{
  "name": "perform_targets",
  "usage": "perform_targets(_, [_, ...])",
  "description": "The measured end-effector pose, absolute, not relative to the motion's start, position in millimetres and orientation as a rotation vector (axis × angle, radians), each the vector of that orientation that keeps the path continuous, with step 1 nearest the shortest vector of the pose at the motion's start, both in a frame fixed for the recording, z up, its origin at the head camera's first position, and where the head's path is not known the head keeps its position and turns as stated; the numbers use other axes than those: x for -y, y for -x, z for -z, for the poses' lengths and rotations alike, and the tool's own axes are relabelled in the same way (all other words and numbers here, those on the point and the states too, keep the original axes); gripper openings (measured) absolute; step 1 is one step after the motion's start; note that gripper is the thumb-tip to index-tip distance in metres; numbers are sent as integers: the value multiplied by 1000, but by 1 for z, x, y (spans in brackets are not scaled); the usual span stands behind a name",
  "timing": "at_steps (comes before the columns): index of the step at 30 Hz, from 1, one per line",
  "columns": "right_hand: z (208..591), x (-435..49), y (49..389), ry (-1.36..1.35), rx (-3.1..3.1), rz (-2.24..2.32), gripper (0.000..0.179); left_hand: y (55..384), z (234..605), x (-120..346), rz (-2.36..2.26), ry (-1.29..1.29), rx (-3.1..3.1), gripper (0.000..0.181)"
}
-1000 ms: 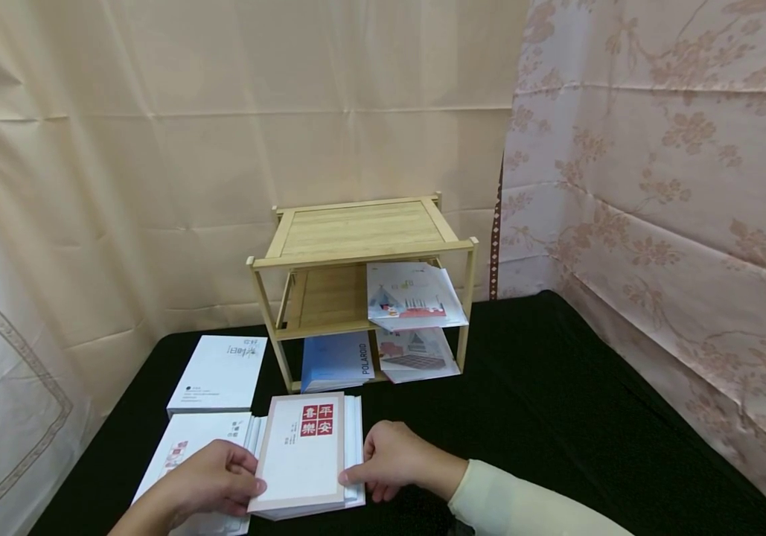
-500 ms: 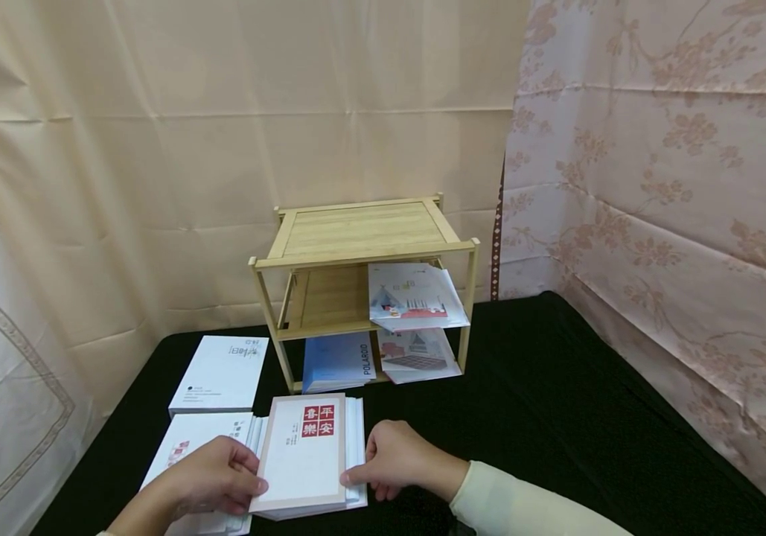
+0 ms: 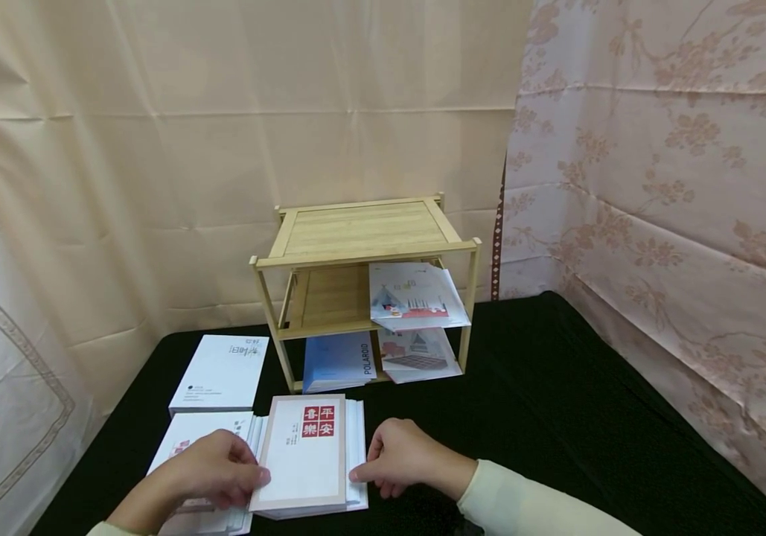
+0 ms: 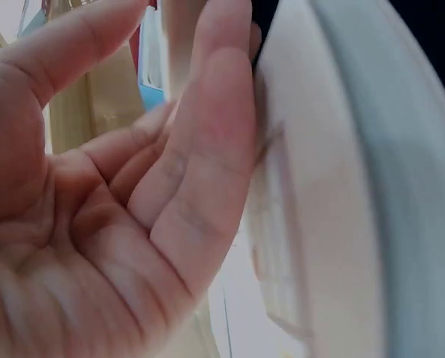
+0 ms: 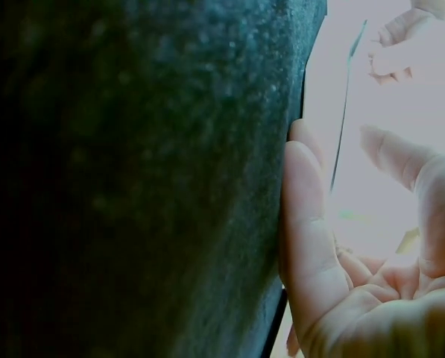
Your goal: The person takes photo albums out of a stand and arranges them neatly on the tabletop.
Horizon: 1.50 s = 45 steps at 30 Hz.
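A white book (image 3: 305, 461) with a red four-character block on its cover lies on top of a small stack near the front. Lower white books (image 3: 356, 454) stick out at its right side. At its left edge is my left hand (image 3: 211, 473), thumb tip against the book. In the left wrist view the left fingers (image 4: 207, 164) lie along a neighbouring book's side, thumb spread apart. On the right my right hand (image 3: 412, 458) touches the edge of the lower books with its thumb. The right wrist view shows its fingers (image 5: 308, 224) low by the black cloth, thumb apart.
More white books (image 3: 222, 372) lie in stacks at the left. A two-tier wooden shelf (image 3: 362, 231) stands behind, with a blue book (image 3: 339, 361) and illustrated books (image 3: 416, 294) on its levels. Black cloth (image 3: 557, 402) covers the table. Curtains hang behind and at both sides.
My right hand has drawn slightly right; its thumb has come off the top book's cover. My left hand has shifted up a little. The books stay almost where they were.
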State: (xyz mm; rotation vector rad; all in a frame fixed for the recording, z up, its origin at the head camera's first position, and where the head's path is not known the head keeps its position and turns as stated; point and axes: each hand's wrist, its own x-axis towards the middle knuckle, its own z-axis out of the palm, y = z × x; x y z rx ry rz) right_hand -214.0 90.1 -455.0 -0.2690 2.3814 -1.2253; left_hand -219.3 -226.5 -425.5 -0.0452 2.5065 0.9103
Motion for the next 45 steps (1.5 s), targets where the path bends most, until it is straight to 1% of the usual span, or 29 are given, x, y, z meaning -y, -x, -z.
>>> perform_targets(4, [456,-96,215,258,-2341,1250,25,219,417,222,-845,64,-2616,36])
perform_targets(11, [453,-111,218,281,-2230,1319,24,226,404,215,-764,-49,-2762,36])
perform_targets(19, [430,-135,229,347,-2144,1402,30,236,391,195,-782,-225,-2866,25])
perform_targets(24, [419,-154,235,345,-2178,1451,36,241,381,178,-888,-283,-2889,18])
perform_targets(28, [414,-168,239,321,-2187,1481,40,248,378,164,-1024,-312,-2846,15])
perform_targets(36, [403,-193,248,222,-2174,1567,49,263,370,138,-1308,-388,-2654,22])
perform_targets(45, [391,-216,259,114,-2095,1736,57,274,361,115,-1540,-347,-2379,35])
